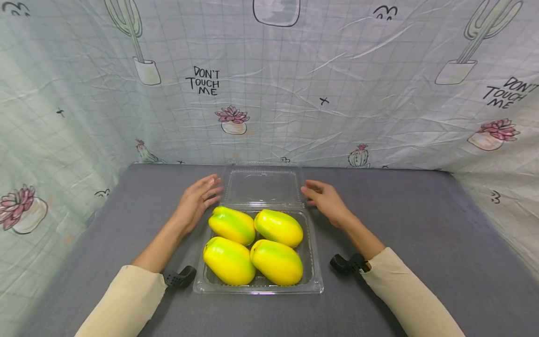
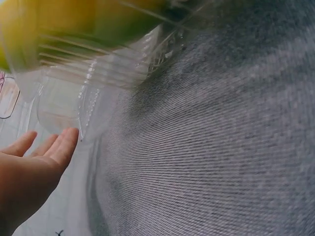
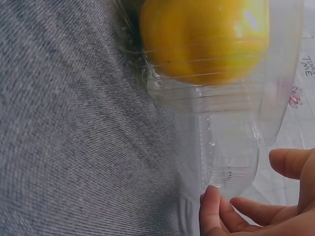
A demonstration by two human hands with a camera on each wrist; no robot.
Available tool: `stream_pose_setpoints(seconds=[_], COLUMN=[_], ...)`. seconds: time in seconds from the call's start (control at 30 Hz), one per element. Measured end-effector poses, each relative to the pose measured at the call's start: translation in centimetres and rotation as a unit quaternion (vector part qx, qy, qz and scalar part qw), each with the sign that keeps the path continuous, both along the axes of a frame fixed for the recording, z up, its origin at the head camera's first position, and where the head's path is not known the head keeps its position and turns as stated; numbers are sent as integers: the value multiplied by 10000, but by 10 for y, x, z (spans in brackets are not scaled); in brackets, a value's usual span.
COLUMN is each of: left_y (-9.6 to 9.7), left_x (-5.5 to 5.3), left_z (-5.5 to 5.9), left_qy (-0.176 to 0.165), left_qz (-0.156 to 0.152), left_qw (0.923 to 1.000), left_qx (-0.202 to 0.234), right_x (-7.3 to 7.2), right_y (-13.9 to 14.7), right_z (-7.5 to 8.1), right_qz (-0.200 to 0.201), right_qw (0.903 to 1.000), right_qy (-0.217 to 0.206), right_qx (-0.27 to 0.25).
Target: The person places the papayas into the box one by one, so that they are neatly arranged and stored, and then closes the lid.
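Several yellow-green mangoes (image 1: pixel 275 263) lie in two rows in a clear plastic clamshell box (image 1: pixel 316 267). Its transparent lid (image 1: pixel 263 187) is folded back flat, away from me. Beside the lid's left edge is my left hand (image 1: pixel 198 201), fingers extended and nothing in its grasp. My right hand (image 1: pixel 330 202) mirrors it at the lid's right edge, fingers loosely bent and holding nothing. In the left wrist view, the left fingertips (image 2: pixel 71 135) come right up to the lid. The right wrist view shows the right fingertips (image 3: pixel 211 194) close to the lid's corner.
The box stands on a grey cloth-covered table (image 1: pixel 404 220). A printed curtain (image 1: pixel 269 84) with cactus drawings hangs behind the table and along both sides. Black wrist straps (image 1: pixel 180 277) sit near the box's two sides.
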State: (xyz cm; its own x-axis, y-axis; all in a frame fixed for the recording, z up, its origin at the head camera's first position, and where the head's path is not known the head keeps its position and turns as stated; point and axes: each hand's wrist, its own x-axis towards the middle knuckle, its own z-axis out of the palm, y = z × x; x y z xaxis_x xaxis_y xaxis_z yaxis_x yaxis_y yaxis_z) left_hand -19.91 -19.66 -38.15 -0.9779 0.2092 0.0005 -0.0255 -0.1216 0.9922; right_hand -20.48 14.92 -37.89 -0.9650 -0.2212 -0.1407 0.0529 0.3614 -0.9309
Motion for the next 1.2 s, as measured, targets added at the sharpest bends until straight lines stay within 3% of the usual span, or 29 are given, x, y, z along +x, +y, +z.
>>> stream_pose_setpoints(seconds=[0.43, 0.83, 1.2], left_y=[-4, -7, -14], left_x=[-2, 0, 5], left_z=[10, 24, 40], left_qy=[300, 666, 796], left_qz=[-128, -147, -229], left_qw=[9988, 9958, 9964], left_qx=[375, 609, 177], right_x=[0, 4, 14], right_y=[-1, 0, 4], right_z=[12, 30, 42], right_qz=[-40, -38, 194], right_qw=[9996, 9951, 9913], right_qy=[215, 380, 314], right_qx=[-187, -908, -1264])
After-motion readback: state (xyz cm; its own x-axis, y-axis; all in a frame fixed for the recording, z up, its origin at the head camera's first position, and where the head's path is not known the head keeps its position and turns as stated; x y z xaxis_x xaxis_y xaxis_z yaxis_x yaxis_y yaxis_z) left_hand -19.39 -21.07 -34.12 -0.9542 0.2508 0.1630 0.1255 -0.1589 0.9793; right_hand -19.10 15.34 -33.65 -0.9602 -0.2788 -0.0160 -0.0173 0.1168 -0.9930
